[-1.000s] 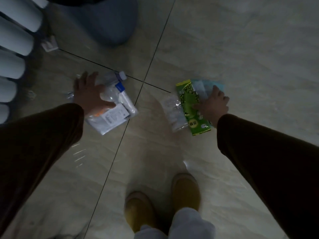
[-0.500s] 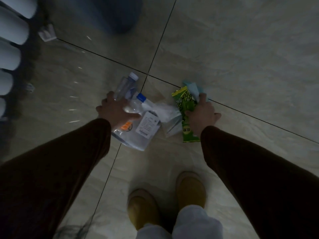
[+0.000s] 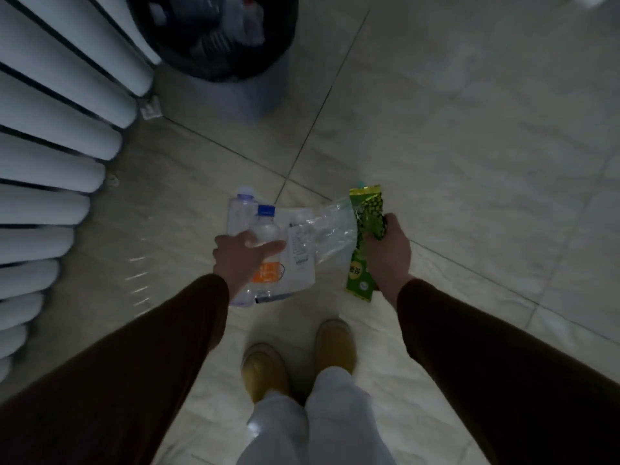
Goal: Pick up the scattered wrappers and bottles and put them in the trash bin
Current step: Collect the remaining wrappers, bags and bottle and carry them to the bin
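Observation:
My left hand (image 3: 243, 260) grips two clear plastic bottles (image 3: 265, 226), one with a blue cap and one with a pale cap, together with a white wrapper (image 3: 295, 263) bearing an orange mark. My right hand (image 3: 389, 250) is closed on a green snack wrapper (image 3: 367, 213) and a clear plastic bag (image 3: 332, 229). Both bundles hang above the tiled floor, side by side. The trash bin (image 3: 268, 82), lined with a black bag and holding rubbish, stands ahead at the top of the view.
A white ribbed radiator (image 3: 50, 135) runs along the left side. A small scrap of paper (image 3: 151, 107) lies on the floor by the bin's base. My two tan shoes (image 3: 302, 357) stand below the hands on pale floor tiles.
Both hands have lifted their bundles off the floor and drawn together. The view has tilted up, bringing the bin's open top into sight.

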`<control>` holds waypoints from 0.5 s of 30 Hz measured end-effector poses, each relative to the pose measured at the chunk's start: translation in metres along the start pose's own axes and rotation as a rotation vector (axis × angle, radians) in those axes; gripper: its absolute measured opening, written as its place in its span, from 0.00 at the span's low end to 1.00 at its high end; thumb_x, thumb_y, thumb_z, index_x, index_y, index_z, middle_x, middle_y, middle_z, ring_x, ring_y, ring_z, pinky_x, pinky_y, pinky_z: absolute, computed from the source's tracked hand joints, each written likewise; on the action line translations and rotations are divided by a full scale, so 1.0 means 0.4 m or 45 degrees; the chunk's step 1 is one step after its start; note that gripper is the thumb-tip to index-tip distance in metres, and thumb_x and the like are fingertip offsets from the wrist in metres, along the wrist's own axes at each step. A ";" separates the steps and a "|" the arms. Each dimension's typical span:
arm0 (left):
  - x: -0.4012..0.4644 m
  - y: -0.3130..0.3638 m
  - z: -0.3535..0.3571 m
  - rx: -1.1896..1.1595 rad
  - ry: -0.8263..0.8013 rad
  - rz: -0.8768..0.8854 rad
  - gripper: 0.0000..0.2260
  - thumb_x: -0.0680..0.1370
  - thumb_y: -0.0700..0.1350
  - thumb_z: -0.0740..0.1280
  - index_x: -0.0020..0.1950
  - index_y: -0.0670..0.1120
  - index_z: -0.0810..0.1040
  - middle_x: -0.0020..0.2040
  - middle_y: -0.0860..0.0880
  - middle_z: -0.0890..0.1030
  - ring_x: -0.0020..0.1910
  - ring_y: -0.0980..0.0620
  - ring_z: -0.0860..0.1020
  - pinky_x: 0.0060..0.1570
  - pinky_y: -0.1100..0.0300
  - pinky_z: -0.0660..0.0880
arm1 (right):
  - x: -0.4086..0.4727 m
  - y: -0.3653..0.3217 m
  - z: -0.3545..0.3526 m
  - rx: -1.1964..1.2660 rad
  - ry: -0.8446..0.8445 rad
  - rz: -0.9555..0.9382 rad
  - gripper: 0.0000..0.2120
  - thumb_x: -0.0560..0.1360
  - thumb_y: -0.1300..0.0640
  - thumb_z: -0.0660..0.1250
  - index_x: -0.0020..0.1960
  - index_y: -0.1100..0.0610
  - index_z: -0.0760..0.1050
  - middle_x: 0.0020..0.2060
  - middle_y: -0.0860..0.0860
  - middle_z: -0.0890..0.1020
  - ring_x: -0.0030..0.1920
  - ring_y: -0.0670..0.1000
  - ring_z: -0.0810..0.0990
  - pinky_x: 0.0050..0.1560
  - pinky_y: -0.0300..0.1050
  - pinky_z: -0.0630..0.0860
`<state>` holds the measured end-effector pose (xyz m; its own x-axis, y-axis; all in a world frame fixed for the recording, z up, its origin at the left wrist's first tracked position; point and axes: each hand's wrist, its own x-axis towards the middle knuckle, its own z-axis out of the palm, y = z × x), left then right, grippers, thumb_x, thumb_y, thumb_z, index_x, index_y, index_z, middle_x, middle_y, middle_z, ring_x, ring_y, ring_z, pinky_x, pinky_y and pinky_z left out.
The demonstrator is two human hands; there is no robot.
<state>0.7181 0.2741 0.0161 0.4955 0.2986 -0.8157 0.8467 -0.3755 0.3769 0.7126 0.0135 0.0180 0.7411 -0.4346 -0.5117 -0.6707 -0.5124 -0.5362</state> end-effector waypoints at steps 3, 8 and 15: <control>-0.132 0.104 -0.075 -0.096 -0.023 0.058 0.48 0.52 0.72 0.76 0.66 0.49 0.75 0.60 0.43 0.79 0.54 0.43 0.82 0.53 0.46 0.82 | -0.069 -0.138 -0.112 0.060 0.036 -0.040 0.04 0.77 0.56 0.63 0.49 0.48 0.72 0.39 0.43 0.80 0.38 0.43 0.79 0.31 0.38 0.69; -0.264 0.293 -0.197 -0.125 0.088 0.118 0.48 0.50 0.76 0.74 0.63 0.51 0.74 0.61 0.46 0.75 0.56 0.45 0.80 0.55 0.47 0.81 | -0.091 -0.367 -0.250 0.101 0.085 -0.169 0.03 0.77 0.55 0.64 0.49 0.49 0.70 0.40 0.44 0.80 0.39 0.44 0.79 0.32 0.39 0.70; -0.248 0.535 -0.319 -0.147 0.101 0.057 0.48 0.49 0.81 0.69 0.60 0.53 0.77 0.69 0.42 0.68 0.64 0.39 0.74 0.65 0.41 0.73 | 0.036 -0.644 -0.328 0.144 -0.003 -0.353 0.03 0.78 0.56 0.63 0.51 0.51 0.70 0.44 0.49 0.81 0.43 0.52 0.80 0.41 0.43 0.72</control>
<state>0.8747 0.2761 0.2336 0.5432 0.3538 -0.7614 0.8378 -0.2883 0.4637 0.9000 0.0421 0.2367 0.8964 -0.2881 -0.3369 -0.4421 -0.5257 -0.7267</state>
